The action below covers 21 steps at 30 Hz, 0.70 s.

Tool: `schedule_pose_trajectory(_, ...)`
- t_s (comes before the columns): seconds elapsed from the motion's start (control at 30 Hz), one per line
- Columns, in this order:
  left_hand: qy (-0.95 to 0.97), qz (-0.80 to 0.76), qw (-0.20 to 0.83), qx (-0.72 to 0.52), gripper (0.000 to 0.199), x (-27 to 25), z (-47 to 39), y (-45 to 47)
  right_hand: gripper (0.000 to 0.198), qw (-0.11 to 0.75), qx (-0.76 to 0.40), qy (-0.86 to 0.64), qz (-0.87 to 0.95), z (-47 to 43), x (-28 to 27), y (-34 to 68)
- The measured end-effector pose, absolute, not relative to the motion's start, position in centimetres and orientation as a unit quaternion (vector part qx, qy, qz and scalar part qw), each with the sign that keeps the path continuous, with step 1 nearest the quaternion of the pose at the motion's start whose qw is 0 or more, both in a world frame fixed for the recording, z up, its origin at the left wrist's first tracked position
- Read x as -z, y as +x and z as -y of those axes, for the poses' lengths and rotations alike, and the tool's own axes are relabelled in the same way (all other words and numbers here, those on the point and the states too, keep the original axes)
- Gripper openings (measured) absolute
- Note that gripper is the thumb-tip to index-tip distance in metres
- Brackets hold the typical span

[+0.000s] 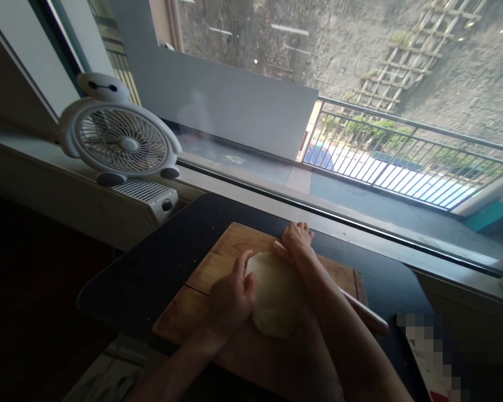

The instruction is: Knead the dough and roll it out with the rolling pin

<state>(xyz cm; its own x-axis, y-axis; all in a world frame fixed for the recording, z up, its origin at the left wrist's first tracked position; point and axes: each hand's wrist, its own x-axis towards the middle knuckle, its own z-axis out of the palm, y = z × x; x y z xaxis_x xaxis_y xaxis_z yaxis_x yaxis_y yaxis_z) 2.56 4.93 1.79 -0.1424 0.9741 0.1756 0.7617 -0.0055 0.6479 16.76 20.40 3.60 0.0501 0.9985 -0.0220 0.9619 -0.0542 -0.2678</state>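
A round, flat sheet of pale dough [276, 296] lies on a wooden board [222, 251]. My left hand [232, 290] is at its left edge, with thumb and index finger closed about the rim. Beyond the far edge of the dough, my right hand [298, 235] rests near the back of the board, its fingers bent downward and slightly apart, with nothing visible in them. A wooden rolling pin [366, 314] lies slantwise on the board's right side. My right forearm crosses over it and hides its middle, and also covers part of the dough.
The board sits on a dark table [151, 268] with rounded corners, against a large window. A white character-shaped fan [128, 145] stands on a heater [151, 195] at the left. Outside are a metal railing [373, 162] and a rocky wall. A blurred patch covers something at lower right.
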Motion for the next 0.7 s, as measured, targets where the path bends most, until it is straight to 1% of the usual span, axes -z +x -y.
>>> schedule_pose_trajectory(0.13,0.632,-0.679,0.185,-0.324,0.046,-1.7,-5.1,2.4,0.047,0.13,-0.094,-0.646,0.746,-16.5,-2.0,15.6)
schedule_pose_trajectory(0.2,0.632,-0.677,0.191,-0.324,0.046,-1.5,-5.1,2.4,0.049,0.16,-0.071,-0.605,0.776,-14.9,-1.4,15.1)
schedule_pose_trajectory(0.27,0.633,-0.68,0.18,-0.324,0.045,-1.4,-5.0,2.5,0.047,0.182,-0.032,-0.611,0.77,-15.2,-1.7,15.2)
schedule_pose_trajectory(0.37,0.622,-0.685,0.165,-0.341,0.046,-1.4,-4.9,2.6,0.038,0.194,0.014,-0.653,0.732,-17.6,-3.3,16.4)
schedule_pose_trajectory(0.43,0.603,-0.693,0.188,-0.347,0.046,-1.6,-5.4,2.5,0.034,0.197,0.023,-0.657,0.727,-18.3,-4.2,17.2)
schedule_pose_trajectory(0.5,0.587,-0.703,0.218,-0.338,0.045,-2.0,-7.0,2.2,0.032,0.203,0.031,-0.641,0.739,-17.1,-4.4,17.9)
schedule_pose_trajectory(0.63,0.595,-0.702,0.276,-0.277,0.026,-3.4,-12.1,2.2,0.037,0.204,0.052,-0.596,0.775,-12.0,-3.2,19.2)
schedule_pose_trajectory(0.7,0.61,-0.688,0.31,-0.243,0.027,-4.1,-14.0,2.5,0.037,0.205,0.061,-0.582,0.784,-10.1,-2.8,20.3)
